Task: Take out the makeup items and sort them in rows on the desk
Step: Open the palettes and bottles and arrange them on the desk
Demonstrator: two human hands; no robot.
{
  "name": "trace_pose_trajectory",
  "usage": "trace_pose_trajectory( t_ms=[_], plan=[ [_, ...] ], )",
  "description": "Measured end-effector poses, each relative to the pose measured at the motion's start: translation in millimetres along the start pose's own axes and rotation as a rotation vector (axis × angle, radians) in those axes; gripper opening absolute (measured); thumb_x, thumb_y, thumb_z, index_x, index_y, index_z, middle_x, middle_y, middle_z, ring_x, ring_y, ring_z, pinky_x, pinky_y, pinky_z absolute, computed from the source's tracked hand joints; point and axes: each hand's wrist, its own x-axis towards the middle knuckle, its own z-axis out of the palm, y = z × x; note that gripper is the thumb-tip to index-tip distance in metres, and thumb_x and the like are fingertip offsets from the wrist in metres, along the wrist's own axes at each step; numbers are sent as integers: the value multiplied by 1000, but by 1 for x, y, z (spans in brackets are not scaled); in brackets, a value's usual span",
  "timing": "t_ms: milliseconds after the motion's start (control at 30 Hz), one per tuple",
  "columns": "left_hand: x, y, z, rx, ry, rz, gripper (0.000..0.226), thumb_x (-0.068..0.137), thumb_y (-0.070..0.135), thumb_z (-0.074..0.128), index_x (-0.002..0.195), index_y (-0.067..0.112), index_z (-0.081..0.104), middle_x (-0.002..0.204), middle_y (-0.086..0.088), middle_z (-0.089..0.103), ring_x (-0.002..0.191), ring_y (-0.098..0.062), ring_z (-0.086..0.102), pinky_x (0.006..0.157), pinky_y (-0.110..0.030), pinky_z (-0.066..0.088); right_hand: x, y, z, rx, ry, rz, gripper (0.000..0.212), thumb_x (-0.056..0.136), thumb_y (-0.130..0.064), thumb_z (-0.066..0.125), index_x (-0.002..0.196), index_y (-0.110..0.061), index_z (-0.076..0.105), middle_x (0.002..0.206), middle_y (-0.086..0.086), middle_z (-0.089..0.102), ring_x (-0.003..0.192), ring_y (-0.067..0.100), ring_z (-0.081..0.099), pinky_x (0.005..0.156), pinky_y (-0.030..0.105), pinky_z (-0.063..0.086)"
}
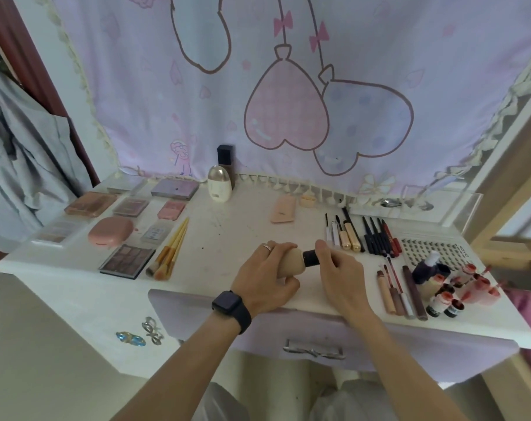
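Beige and matte, the rounded bottle (293,262) lies sideways over the white desk (227,235), toward 6 o'clock, with its black cylindrical cap (310,258) pointing to 3 o'clock. The left hand (265,275) curls around the bulbous body, and the right hand (340,273) has its fingers wrapped round the cap. At 9 o'clock lie flat rectangular palettes (127,259) and pale-handled brushes (170,250). Slim pencils (376,235) sit at 2 o'clock and squat red-topped vials (449,296) at 3 o'clock.
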Motion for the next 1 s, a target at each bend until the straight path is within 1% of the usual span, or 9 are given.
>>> trace_pose_trajectory(
  t_ms=[133, 233, 367, 533, 600, 700, 800, 900, 1000],
  plan=[
    [2, 2, 2, 93, -63, -47, 50, 87, 28, 64, 130, 21, 40, 115, 1, 57, 91, -22, 58, 76, -35, 51, 1, 2, 5, -28, 16, 3, 53, 100, -42, 49, 56, -12, 41, 48, -7, 33, 47, 7, 28, 52, 28, 27],
    [2, 0, 3, 78, -33, -43, 37, 86, 29, 66, 119, 19, 52, 104, 0, 63, 86, -23, 60, 76, -37, 51, -1, 4, 6, -55, 12, -37, 55, 100, -39, 49, 53, -13, 37, 43, -7, 31, 46, 9, 27, 49, 25, 23],
    [2, -4, 4, -42, 3, -66, 29, 76, 21, 72, 104, 20, 65, 87, 1, 67, 79, -21, 60, 73, -37, 52, -6, 6, 7, -39, -1, -98, 56, 101, -35, 50, 51, -15, 35, 41, -7, 31, 45, 9, 27, 49, 21, 23],
    [0, -7, 2, -157, -32, -100, 27, 70, 15, 75, 95, 23, 70, 81, 3, 70, 77, -19, 64, 73, -38, 56, -8, 12, 10, -46, -12, -207, 57, 89, -57, 36, 54, -12, 40, 41, -10, 38, 43, 10, 32, 62, 21, 22],
    [0, -8, 2, -167, -22, -102, 26, 69, 16, 74, 93, 26, 69, 80, 6, 69, 76, -17, 63, 72, -37, 56, -6, 16, 9, -61, -9, -252, 57, 90, -60, 35, 61, -12, 45, 47, -11, 43, 46, 11, 35, 62, 23, 25],
    [0, -9, 5, -60, 71, -53, 28, 72, 22, 72, 98, 26, 64, 85, 7, 66, 76, -16, 60, 69, -35, 53, -6, 18, 7, -79, -35, -302, 46, 93, -60, 32, 73, -21, 46, 55, -10, 46, 50, 11, 39, 56, 28, 31],
    [-1, -10, 6, 6, 133, -37, 31, 77, 25, 71, 106, 25, 59, 95, 8, 60, 78, -17, 56, 67, -33, 50, -8, 17, 8, -103, -25, -317, 37, 96, -56, 31, 84, -27, 50, 61, -8, 48, 53, 9, 43, 55, 26, 34],
    [-1, -8, 6, 68, 127, -35, 33, 81, 27, 68, 111, 22, 56, 101, 7, 57, 83, -18, 56, 66, -30, 47, -9, 16, 4, -145, -47, -305, 20, 104, -42, 37, 96, -32, 52, 74, -13, 55, 62, 6, 50, 60, 25, 37],
    [-1, -7, 6, 101, 137, -35, 32, 84, 28, 66, 113, 20, 57, 104, 4, 57, 84, -20, 57, 64, -29, 44, -9, 12, -5, -207, -112, -297, 12, 105, -31, 43, 113, -34, 51, 99, -19, 58, 83, 1, 54, 74, 23, 42]
  ],
)
